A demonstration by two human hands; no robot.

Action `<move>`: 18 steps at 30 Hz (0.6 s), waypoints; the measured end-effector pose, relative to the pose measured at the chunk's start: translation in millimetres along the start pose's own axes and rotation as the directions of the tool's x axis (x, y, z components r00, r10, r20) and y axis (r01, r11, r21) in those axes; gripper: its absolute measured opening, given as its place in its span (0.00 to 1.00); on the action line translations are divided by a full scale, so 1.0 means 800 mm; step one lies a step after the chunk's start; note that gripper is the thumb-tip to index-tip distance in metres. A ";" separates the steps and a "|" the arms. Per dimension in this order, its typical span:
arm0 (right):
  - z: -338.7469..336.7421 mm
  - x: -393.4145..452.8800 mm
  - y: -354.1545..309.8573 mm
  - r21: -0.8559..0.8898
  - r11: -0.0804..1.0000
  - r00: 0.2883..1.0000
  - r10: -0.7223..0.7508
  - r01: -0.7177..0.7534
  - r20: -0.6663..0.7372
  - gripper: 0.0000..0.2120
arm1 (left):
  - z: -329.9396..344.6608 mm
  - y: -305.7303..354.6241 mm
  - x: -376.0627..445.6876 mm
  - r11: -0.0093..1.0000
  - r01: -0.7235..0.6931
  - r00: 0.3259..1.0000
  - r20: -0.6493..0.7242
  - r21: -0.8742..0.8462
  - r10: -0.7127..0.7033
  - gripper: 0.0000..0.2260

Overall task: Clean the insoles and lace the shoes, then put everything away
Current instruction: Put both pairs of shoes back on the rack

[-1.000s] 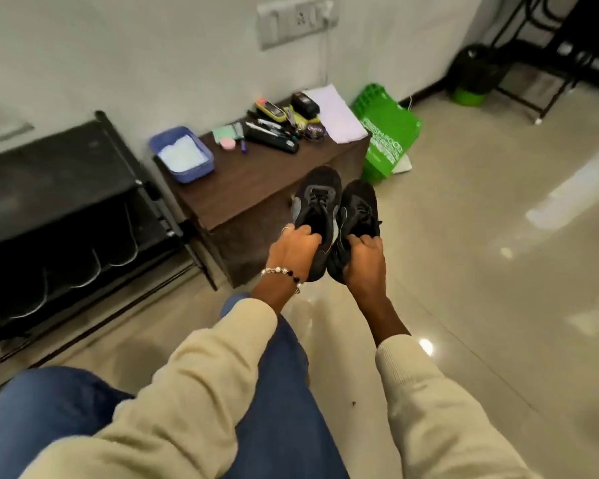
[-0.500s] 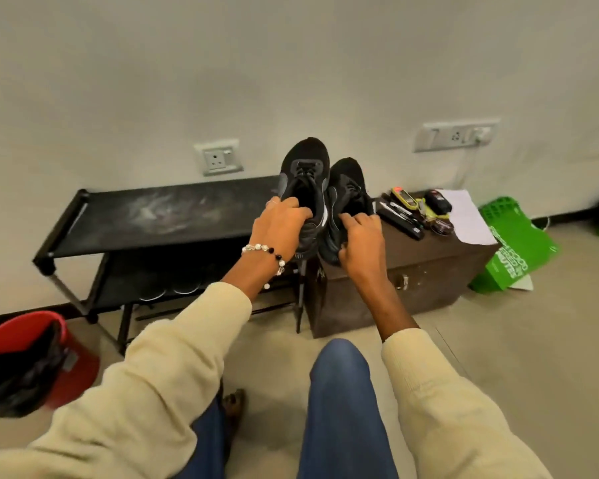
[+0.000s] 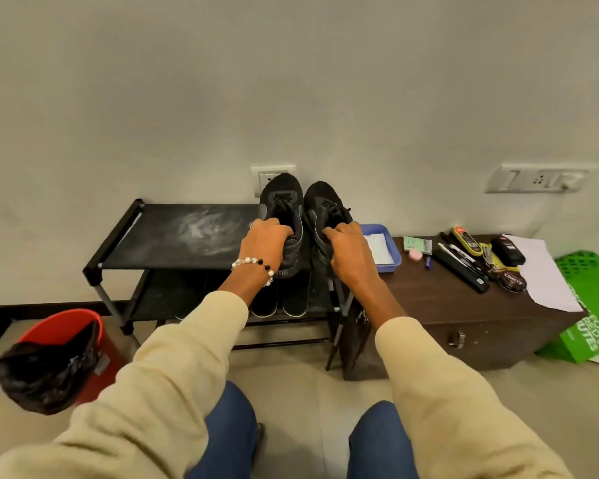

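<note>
Black laced shoes (image 3: 300, 223) are gripped at the heels, one by the left hand (image 3: 267, 242), one by the right hand (image 3: 348, 252), over the rack's top shelf (image 3: 187, 236); level, side-by-side placement is advised.

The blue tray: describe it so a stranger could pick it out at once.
Start at the dark brown cabinet standing against the wall, right of the black shoe rack. The blue tray sits on the cabinet's left end, just behind the right hand. It is the only blue open container there, shallow with something white inside, unlike the small dark tools and the paper further right.
</note>
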State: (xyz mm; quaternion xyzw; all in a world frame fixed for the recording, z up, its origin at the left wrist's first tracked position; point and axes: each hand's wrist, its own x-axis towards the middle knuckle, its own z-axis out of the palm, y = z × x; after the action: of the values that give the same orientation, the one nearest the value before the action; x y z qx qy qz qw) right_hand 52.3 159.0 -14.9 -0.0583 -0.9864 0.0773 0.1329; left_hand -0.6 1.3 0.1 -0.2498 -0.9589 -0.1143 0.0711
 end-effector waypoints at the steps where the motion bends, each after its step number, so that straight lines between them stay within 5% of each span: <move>1: 0.004 0.006 -0.001 0.003 1.000 1.000 -0.006 0.006 -0.002 0.18 | 0.003 -0.005 0.006 1.000 0.005 1.000 0.000 -0.001 -0.005 0.12; 18: 0.034 0.036 -0.026 -0.033 0.997 0.998 -0.069 0.069 0.009 0.21 | 0.021 -0.024 0.030 0.998 -0.064 0.996 0.061 0.027 0.062 0.18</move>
State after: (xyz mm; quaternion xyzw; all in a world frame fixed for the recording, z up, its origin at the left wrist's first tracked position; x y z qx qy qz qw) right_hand 15.4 138.9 -30.1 -0.0262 -0.9895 0.0567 0.1306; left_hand -32.1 0.6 -14.8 -0.2821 -0.9538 -0.0906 0.0492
